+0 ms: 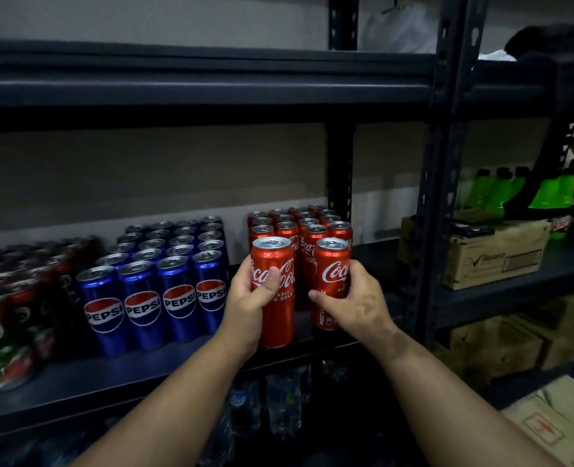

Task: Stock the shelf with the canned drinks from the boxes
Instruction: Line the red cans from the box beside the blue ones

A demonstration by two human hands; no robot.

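While both arms are stretched toward the dark metal shelf (76, 382), one red Coca-Cola can (273, 291) is gripped upright by the left hand (245, 308) and a second red can (331, 281) is gripped by the right hand (356, 305). Both are held at the shelf's front edge, just before the stocked red cans (299, 227). Blue Pepsi cans (157, 281) are ranged to their left.

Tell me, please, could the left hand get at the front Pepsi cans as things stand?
Probably not yet: the left hand grips a Coca-Cola can. Otherwise the Pepsi cans stand just beside it at the open shelf front, unobstructed.
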